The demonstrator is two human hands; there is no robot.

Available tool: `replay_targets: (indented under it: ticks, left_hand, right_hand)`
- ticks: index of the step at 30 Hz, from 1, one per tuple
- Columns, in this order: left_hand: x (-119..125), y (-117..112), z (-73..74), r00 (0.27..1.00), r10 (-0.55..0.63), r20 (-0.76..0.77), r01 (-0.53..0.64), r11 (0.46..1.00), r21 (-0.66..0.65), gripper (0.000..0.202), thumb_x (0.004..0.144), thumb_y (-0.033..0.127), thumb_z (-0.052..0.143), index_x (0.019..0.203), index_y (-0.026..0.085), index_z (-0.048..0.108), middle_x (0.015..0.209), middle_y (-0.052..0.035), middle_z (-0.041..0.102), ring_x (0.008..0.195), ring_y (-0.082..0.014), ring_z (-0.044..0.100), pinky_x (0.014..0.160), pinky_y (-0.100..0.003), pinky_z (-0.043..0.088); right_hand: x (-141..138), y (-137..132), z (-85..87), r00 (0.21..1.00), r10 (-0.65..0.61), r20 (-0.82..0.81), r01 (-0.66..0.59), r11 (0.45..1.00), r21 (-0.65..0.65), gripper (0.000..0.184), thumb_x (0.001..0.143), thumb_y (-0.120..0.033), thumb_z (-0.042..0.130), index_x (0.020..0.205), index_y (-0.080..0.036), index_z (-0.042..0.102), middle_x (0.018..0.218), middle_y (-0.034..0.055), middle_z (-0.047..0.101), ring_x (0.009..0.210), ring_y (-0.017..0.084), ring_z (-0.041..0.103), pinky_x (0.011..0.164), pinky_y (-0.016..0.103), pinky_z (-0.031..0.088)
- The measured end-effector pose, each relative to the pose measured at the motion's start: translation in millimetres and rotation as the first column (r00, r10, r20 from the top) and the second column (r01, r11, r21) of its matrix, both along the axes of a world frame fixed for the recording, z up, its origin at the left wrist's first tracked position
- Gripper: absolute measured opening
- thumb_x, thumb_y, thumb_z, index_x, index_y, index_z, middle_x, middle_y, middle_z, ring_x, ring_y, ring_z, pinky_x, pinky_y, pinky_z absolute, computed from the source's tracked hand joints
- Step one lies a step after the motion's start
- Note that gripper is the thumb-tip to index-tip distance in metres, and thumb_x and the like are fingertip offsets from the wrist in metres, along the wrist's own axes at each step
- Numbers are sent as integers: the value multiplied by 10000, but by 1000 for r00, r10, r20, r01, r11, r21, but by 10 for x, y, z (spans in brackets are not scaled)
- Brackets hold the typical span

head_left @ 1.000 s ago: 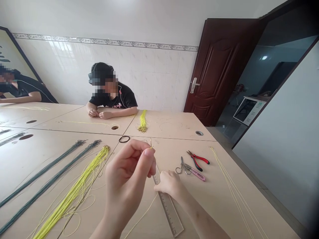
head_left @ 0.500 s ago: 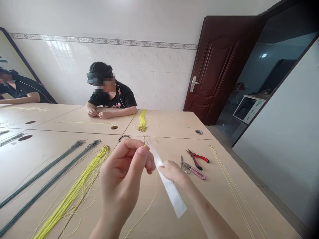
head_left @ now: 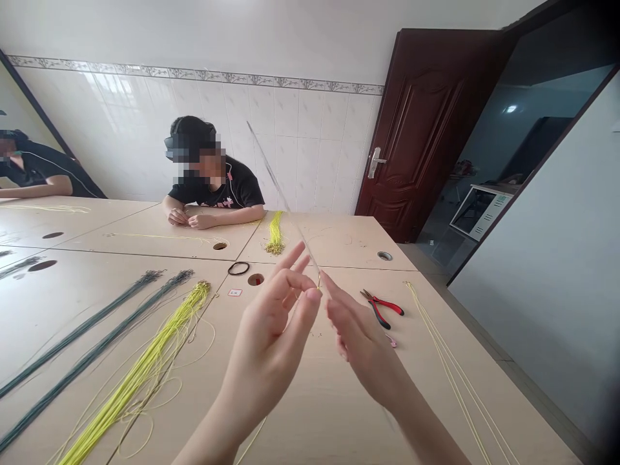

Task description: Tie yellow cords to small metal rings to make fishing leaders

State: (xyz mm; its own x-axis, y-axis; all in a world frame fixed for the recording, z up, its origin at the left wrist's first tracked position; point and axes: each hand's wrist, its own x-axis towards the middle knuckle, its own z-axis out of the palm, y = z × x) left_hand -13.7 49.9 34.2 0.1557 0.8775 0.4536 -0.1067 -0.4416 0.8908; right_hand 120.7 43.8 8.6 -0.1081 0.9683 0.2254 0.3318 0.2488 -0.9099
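Note:
My left hand (head_left: 278,323) is closed in a pinch, thumb against index finger, on the end of a thin yellow cord (head_left: 252,440). A small gold-coloured tip (head_left: 318,279) sticks up from the pinch. Close against it on the right, my right hand (head_left: 361,329) holds a long translucent ruler (head_left: 276,177), turned nearly edge-on and slanting up to the left. The right fingers hide the ruler's middle, and its lower end is a faint blur below the hand. Both hands are raised above the table.
Bundles of yellow cords (head_left: 140,374) and dark green cords (head_left: 92,342) lie at left. Red-handled pliers (head_left: 387,307) rest at right, near loose yellow cords (head_left: 450,355). A black ring (head_left: 239,268) and a tape roll (head_left: 385,256) lie farther back. Two people sit across the table.
The ruler has turned from showing its flat face to nearly edge-on and now reaches higher. My left hand has moved right and my right hand has come up beside it.

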Motion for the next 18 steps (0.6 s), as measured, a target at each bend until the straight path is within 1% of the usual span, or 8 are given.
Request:
replay_targets:
  ticks: [2, 3, 6, 8, 11, 14, 16, 18]
  left_hand:
    - [4, -18, 11, 1000, -12, 15, 12, 1000, 5, 176, 920, 271, 530, 764, 199, 565, 1460, -21, 407, 1364, -261, 331, 1086, -414, 380]
    - [6, -24, 16, 1000, -12, 25, 12, 1000, 10, 183, 922, 268, 528, 758, 196, 565, 1456, -22, 415, 1356, -267, 344, 1074, -417, 397]
    - [8, -36, 30, 996, -20, 88, 19, 1000, 13, 203, 928, 259, 521, 743, 188, 560, 1436, -17, 437, 1330, -269, 384, 1046, -406, 437]
    - [7, -43, 34, 991, -19, 130, 19, 1000, 5, 212, 928, 263, 524, 734, 185, 562, 1421, -12, 446, 1302, -263, 422, 1021, -384, 463]
    - [4, -38, 36, 983, 21, 180, -21, 1000, -3, 205, 913, 272, 552, 730, 182, 571, 1412, -4, 421, 1233, -245, 491, 935, -318, 517]
    - [-3, -9, 43, 985, 17, 172, -9, 999, -48, 197, 910, 270, 554, 735, 183, 573, 1283, -31, 502, 1166, -205, 515, 840, -244, 532]
    - [-11, 13, 48, 985, -27, 173, 42, 995, -85, 190, 922, 264, 529, 755, 190, 581, 1132, -41, 552, 1062, -168, 535, 791, -217, 518]
    - [-16, 28, 49, 981, -49, 188, 68, 993, -96, 195, 928, 246, 509, 758, 192, 588, 1020, -34, 547, 914, -135, 539, 752, -207, 489]
  right_hand:
    - [2, -44, -6, 998, -39, 57, 38, 999, 12, 454, 953, -402, 369, 1404, -352, 356, 880, 16, 538, 824, 169, 529, 764, 344, 491]
    - [8, -64, -18, 997, -41, 69, 41, 999, 5, 468, 961, -390, 350, 1426, -375, 302, 974, 26, 547, 932, 189, 525, 853, 394, 466]
    - [36, -120, -58, 995, -32, 96, 28, 999, 44, 494, 982, -342, 250, 1464, -398, 159, 1261, 47, 454, 1185, 235, 421, 976, 479, 393]
    - [45, -151, -64, 993, -35, 115, 22, 993, 114, 519, 978, -285, 255, 1470, -392, 130, 1193, 52, 473, 1105, 209, 472, 910, 427, 456]
    - [19, -186, -39, 990, -78, 118, 45, 966, 255, 557, 956, -212, 319, 1467, -368, 162, 946, 24, 497, 803, 140, 516, 686, 280, 516]
    - [-47, -219, -13, 995, -61, 77, 31, 936, 350, 550, 939, -192, 385, 1446, -344, 238, 900, 17, 505, 762, 125, 517, 584, 218, 511]
    - [-87, -242, 0, 999, -22, 33, 10, 940, 340, 545, 924, -185, 429, 1422, -357, 288, 883, 12, 515, 774, 126, 545, 578, 213, 529]
    - [-105, -263, 17, 1000, 17, -24, -10, 966, 259, 511, 899, -193, 482, 1365, -370, 369, 849, -4, 518, 718, 118, 561, 540, 207, 532]
